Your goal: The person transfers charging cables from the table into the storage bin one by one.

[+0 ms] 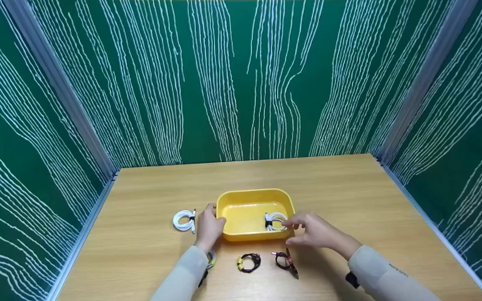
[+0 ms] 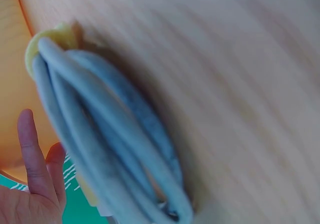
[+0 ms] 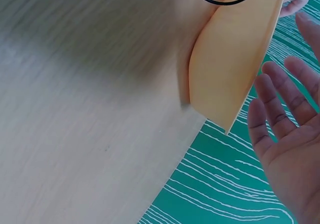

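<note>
A yellow plastic bin (image 1: 241, 236) stands on the table. My left hand (image 1: 209, 228) rests against its left side, the thumb at the rim and the fingers fairly straight in the left wrist view. My right hand (image 1: 314, 230) is at the bin's right rim, its fingers spread apart and holding nothing in the right wrist view. Inside the bin, beside my right fingertips, lies a coiled white cable (image 1: 275, 220) with a black tie. Under my left wrist is a grey coiled cable (image 2: 110, 119) with a yellow tie, partly hidden by the sleeve in the head view.
Another coiled white cable (image 1: 183, 220) lies left of the bin. In front of it are a black coiled cable with yellow ties (image 1: 249, 263) and a black cable with a red tie (image 1: 285, 261). Green patterned walls (image 1: 211, 83) enclose the wooden table (image 1: 149, 192).
</note>
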`<action>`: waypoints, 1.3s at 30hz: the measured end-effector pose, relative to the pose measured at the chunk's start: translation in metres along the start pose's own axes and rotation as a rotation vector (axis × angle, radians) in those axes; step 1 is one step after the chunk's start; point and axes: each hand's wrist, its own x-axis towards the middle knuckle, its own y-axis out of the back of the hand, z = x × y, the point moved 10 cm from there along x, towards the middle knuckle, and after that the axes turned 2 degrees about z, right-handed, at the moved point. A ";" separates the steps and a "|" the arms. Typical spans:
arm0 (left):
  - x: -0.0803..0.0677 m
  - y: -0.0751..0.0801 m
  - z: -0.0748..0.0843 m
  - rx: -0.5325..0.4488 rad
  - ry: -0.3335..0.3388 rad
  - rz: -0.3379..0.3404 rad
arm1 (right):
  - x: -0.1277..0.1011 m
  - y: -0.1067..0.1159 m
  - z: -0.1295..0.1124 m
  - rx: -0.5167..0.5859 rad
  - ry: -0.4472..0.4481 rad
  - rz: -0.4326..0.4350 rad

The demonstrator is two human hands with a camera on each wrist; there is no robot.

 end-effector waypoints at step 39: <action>-0.026 0.029 0.052 -0.037 0.065 -0.054 | -0.028 -0.031 -0.012 -0.048 0.101 -0.020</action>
